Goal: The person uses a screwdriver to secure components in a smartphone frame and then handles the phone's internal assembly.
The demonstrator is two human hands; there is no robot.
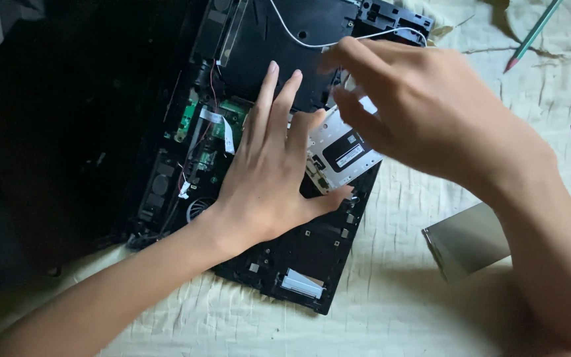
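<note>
On crumpled pale cloth point(404, 218) lies an opened black laptop chassis point(279, 264).

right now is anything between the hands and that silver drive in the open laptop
Nothing visible. The left hand lies flat on the open laptop with its fingers against the silver drive, and the right hand, blurred, has its fingertips at the drive's upper edge. A white cable runs just above it, not between.
</note>
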